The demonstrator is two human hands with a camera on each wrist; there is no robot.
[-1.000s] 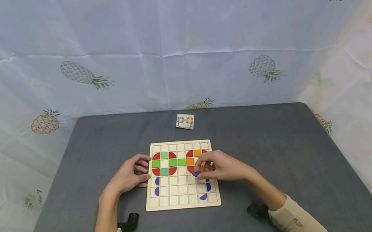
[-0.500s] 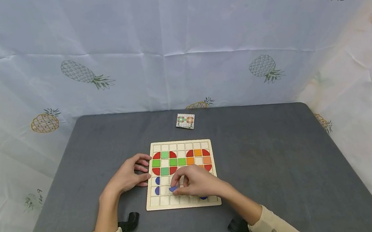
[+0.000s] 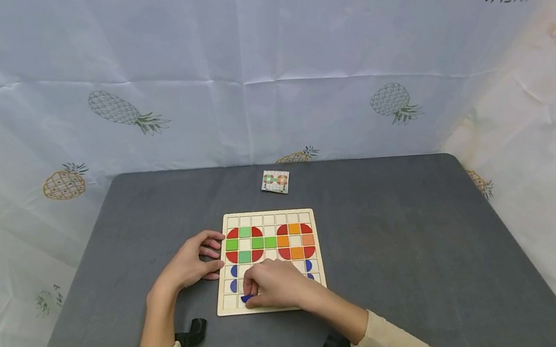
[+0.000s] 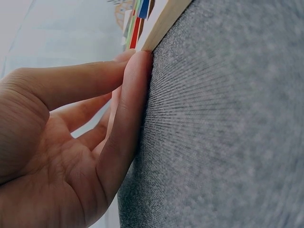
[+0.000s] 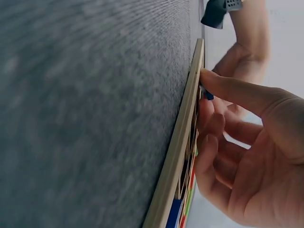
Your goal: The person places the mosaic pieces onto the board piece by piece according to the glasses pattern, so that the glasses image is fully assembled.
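Observation:
My right hand (image 3: 276, 283) pinches a blue curved-edge tile (image 3: 246, 298) between thumb and fingers, low over the board's near rows at the left. The right wrist view shows this blue tile (image 5: 208, 95) by the thumb tip. A square wooden grid board (image 3: 263, 220) lies on the table under that hand. My left hand (image 3: 195, 262) holds the board's left edge, thumb tip on its rim and a curled finger against the side. Red quarter tiles with green squares (image 3: 257, 242) form a round pattern at left; red and orange tiles (image 3: 293, 228) form another at right.
Blue tiles (image 3: 234, 271) sit in the left column, and more blue tiles (image 3: 308, 265) near the right edge, partly hidden by my right hand. A small pattern card (image 3: 276, 182) lies beyond the board on the dark grey table (image 3: 390, 228). A pineapple-print cloth (image 3: 300, 109) hangs behind.
My right hand has carried the blue tile leftward and toward the near edge, from the board's right side to its lower left. The left hand has stayed at the board's edge.

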